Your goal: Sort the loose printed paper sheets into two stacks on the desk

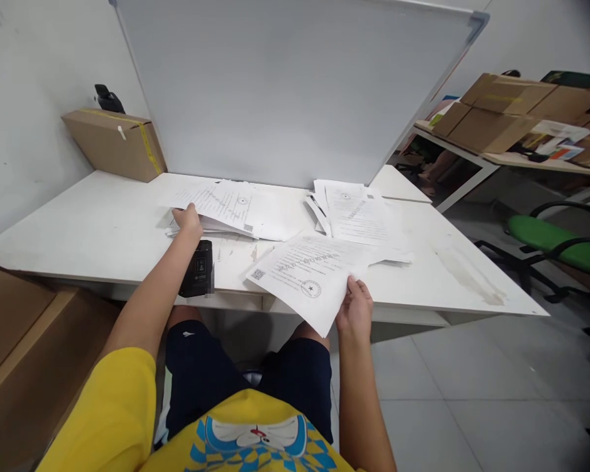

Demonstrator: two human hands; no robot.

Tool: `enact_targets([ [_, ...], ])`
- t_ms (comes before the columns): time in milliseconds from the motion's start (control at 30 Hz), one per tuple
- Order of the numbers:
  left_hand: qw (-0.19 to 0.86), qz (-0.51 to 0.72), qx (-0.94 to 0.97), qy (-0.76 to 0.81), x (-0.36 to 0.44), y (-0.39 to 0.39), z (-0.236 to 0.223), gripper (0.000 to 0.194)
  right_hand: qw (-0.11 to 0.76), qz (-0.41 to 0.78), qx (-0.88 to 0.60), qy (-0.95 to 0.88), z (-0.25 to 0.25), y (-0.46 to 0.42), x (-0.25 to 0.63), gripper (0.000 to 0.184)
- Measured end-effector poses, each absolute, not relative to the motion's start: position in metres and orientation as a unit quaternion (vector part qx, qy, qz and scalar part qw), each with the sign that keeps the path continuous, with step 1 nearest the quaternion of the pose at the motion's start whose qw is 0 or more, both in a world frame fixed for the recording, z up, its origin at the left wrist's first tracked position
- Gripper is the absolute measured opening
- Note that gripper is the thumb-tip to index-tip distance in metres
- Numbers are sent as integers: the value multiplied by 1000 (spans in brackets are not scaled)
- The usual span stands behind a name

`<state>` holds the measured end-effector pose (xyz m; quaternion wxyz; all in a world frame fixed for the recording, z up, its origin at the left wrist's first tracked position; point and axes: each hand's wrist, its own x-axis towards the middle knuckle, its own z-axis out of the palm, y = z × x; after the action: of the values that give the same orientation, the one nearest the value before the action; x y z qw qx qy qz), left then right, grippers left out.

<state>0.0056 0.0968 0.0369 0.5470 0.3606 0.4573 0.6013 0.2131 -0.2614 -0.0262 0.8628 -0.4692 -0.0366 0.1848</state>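
My right hand (356,308) pinches the near right corner of a printed sheet of paper (307,269), which carries a round star stamp and a QR code. The sheet tilts over the front edge of the table. At the left, my left hand (189,221) closes on the near edge of another printed sheet (221,203), at the top of a paper stack; its fingertips are partly hidden. Farther right lies a second paper stack (356,213), slightly fanned. Just below my left wrist, a black phone-like device (196,269) rests at the table's edge.
The white table (103,216) backs onto a large whiteboard (295,92). A taped cardboard box (113,144) stands at the back left. Open cardboard (39,334) sits low on the left. Past the table's right end are a green chair (560,239) and a desk with stacked boxes (501,118).
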Motion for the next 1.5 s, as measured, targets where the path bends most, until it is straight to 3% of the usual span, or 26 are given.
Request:
enact_targets([
  [267, 606, 625, 278, 407, 0, 50, 70, 15, 880, 164, -447, 4, -49, -264, 190, 24],
  [367, 612, 654, 276, 348, -11, 15, 66, 12, 875, 186, -447, 11, -48, -267, 177, 23],
  [500, 572, 673, 251, 395, -18, -4, 55, 13, 867, 221, -447, 12, -47, -275, 166, 28],
  [633, 607, 613, 264, 431, -5, 14, 55, 15, 853, 297, -430, 0, -45, -278, 166, 43],
  [800, 641, 517, 346, 449, 9, 27, 72, 28, 840, 300, -453, 7, -38, -277, 168, 43],
  [900, 652, 480, 366, 459, 2, -18, 66, 27, 852, 279, -442, -5, -35, -280, 163, 46],
  [1033, 576, 576, 394, 425, -10, -150, 14, 35, 873, 257, -414, 22, -36, -288, 151, 44],
  [1100, 649, 492, 369, 447, -10, -208, -14, 28, 868, 267, -416, 41, -39, -293, 141, 43],
  [1200, 771, 386, 331, 383, -4, -246, -33, 42, 847, 291, -443, 36, -45, -307, 120, 45],
  [1333, 764, 393, 322, 399, -6, -232, -22, 50, 830, 299, -471, 12, -53, -334, 102, 45],
  [1500, 795, 283, 346, 411, -32, -223, -20, 63, 837, 277, -472, 5, -67, -373, 149, 70],
])
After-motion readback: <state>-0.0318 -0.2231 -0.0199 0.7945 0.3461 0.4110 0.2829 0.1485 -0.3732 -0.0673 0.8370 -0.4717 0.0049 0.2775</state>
